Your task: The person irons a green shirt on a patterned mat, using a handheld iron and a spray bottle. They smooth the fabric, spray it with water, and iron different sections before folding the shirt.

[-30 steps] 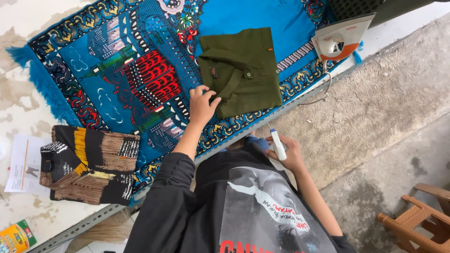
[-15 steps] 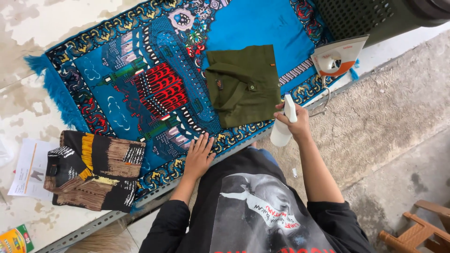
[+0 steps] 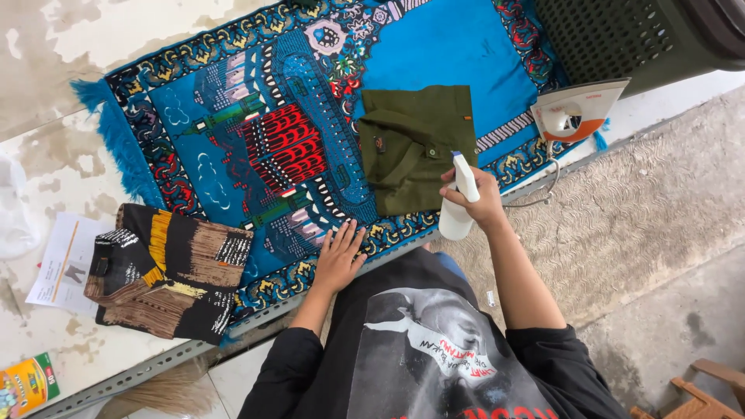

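At the far left, a sheet of white paper (image 3: 58, 264) is seen on the worn table (image 3: 46, 93), and a folded black cloth with brown and yellow stripes (image 3: 167, 279) is laid partly over it. A colourful small box (image 3: 27, 384) is placed at the lower left corner. Next, a blue patterned rug (image 3: 233, 140) is spread over the table. The left hand (image 3: 339, 257) is laid flat on the near border of the rug, with the fingers spread wide and nothing held. Further right, a folded olive green shirt (image 3: 415, 147) is placed on the rug. A white spray bottle (image 3: 459, 198) is held in the right hand (image 3: 477, 200), which is closed around it; the bottle is kept upright at the lower right edge of the shirt, its nozzle above the cloth. To the right, a white and orange iron (image 3: 578, 109) is stood on its end at the rug's corner, and a dark plastic basket (image 3: 621, 35) is seen behind it.
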